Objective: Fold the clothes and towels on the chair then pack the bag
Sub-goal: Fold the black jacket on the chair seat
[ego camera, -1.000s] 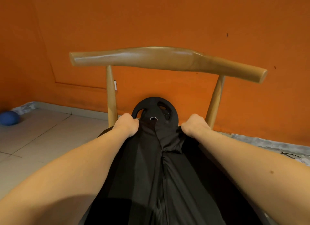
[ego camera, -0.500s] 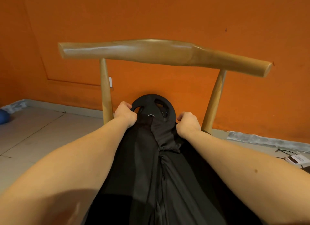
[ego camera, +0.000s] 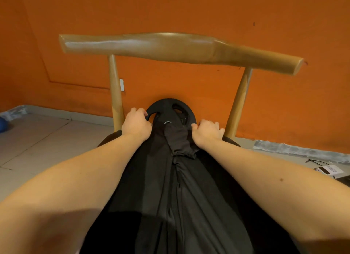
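Here, at mid-frame, both arms reach forward: the left hand [ego camera: 136, 125] and right hand [ego camera: 207, 133] each have fingers curled closed on the far edge of a black garment [ego camera: 176, 187], spread over the chair [ego camera: 170, 45] seat toward the frame's bottom.

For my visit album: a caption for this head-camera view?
Both hands, left and right, grip a black garment spread across a wooden chair.

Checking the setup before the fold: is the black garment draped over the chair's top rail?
No. The black garment lies on the seat, below the bare top rail, gripped by both hands.
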The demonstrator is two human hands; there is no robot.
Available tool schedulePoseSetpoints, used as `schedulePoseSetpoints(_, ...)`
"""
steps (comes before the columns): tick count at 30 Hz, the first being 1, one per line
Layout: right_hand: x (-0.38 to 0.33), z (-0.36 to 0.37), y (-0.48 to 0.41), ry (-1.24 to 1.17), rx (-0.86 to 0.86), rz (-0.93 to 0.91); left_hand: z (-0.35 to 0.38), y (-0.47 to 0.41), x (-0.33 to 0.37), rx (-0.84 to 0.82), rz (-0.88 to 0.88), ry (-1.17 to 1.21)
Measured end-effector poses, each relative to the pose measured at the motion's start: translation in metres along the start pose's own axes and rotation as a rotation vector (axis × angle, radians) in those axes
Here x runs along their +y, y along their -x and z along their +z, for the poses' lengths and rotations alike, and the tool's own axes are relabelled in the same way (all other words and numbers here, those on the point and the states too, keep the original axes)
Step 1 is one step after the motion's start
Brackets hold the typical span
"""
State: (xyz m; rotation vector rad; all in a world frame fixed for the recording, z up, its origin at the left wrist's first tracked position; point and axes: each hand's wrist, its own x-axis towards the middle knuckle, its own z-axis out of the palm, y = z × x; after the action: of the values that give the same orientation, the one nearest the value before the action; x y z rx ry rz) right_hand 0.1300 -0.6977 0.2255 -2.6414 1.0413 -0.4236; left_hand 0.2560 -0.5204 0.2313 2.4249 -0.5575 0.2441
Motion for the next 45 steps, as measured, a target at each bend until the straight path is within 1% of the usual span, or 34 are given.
schedulePoseSetpoints(2, -0.001, -0.014, 0.017, -0.016, 0.008, -0.079, -0.013, 0.015, 0.005, -0.017, 0.085, -0.021)
schedulePoseSetpoints(5, 0.003, -0.034, 0.062, -0.072, -0.041, -0.214, -0.036, 0.06, 0.006, -0.047, 0.228, -0.007)
schedulePoseSetpoints(9, 0.021, -0.051, 0.133, -0.163, -0.117, -0.287, -0.067, 0.146, 0.0, -0.108, 0.354, -0.015)
schedulePoseSetpoints(11, 0.031, -0.06, 0.171, -0.184, -0.137, -0.319, -0.08, 0.194, -0.001, -0.106, 0.397, -0.07)
schedulePoseSetpoints(13, 0.04, -0.068, 0.212, -0.167, -0.166, -0.369, -0.091, 0.243, 0.004, -0.089, 0.414, -0.153)
schedulePoseSetpoints(16, 0.055, -0.075, 0.272, -0.135, -0.183, -0.403, -0.104, 0.305, 0.011, -0.157, 0.399, -0.256)
schedulePoseSetpoints(19, 0.071, -0.084, 0.322, -0.149, -0.102, -0.405, -0.122, 0.352, 0.008, -0.222, 0.361, -0.2)
schedulePoseSetpoints(21, 0.082, -0.09, 0.349, -0.19, 0.005, -0.411, -0.13, 0.377, 0.005, -0.259, 0.358, -0.237)
schedulePoseSetpoints(23, 0.091, -0.093, 0.374, -0.256, 0.051, -0.343, -0.133, 0.396, -0.003, -0.333, 0.272, -0.306)
schedulePoseSetpoints(24, 0.095, -0.093, 0.384, -0.279, 0.02, -0.261, -0.135, 0.4, -0.009, -0.381, 0.192, -0.324)
schedulePoseSetpoints(27, 0.11, -0.085, 0.402, -0.325, -0.204, 0.014, -0.136, 0.401, -0.035, -0.506, -0.034, -0.294)
schedulePoseSetpoints(30, 0.12, -0.067, 0.409, -0.354, -0.381, 0.132, -0.134, 0.401, -0.054, -0.584, -0.214, -0.188)
schedulePoseSetpoints(32, 0.12, -0.055, 0.412, -0.485, -0.458, 0.223, -0.13, 0.401, -0.058, -0.628, -0.319, -0.027)
schedulePoseSetpoints(34, 0.117, -0.041, 0.408, -0.615, -0.451, 0.292, -0.126, 0.4, -0.06, -0.644, -0.357, 0.165)
schedulePoseSetpoints(36, 0.114, -0.034, 0.407, -0.657, -0.446, 0.301, -0.121, 0.4, -0.062, -0.659, -0.365, 0.284)
schedulePoseSetpoints(40, 0.122, -0.029, 0.411, -0.693, -0.507, 0.321, -0.117, 0.405, -0.07, -0.672, -0.369, 0.338)
schedulePoseSetpoints(43, 0.138, -0.03, 0.411, -0.721, -0.562, 0.307, -0.122, 0.41, -0.076, -0.669, -0.424, 0.405)
schedulePoseSetpoints(45, 0.143, -0.039, 0.415, -0.782, -0.591, 0.294, -0.131, 0.413, -0.076, -0.675, -0.428, 0.367)
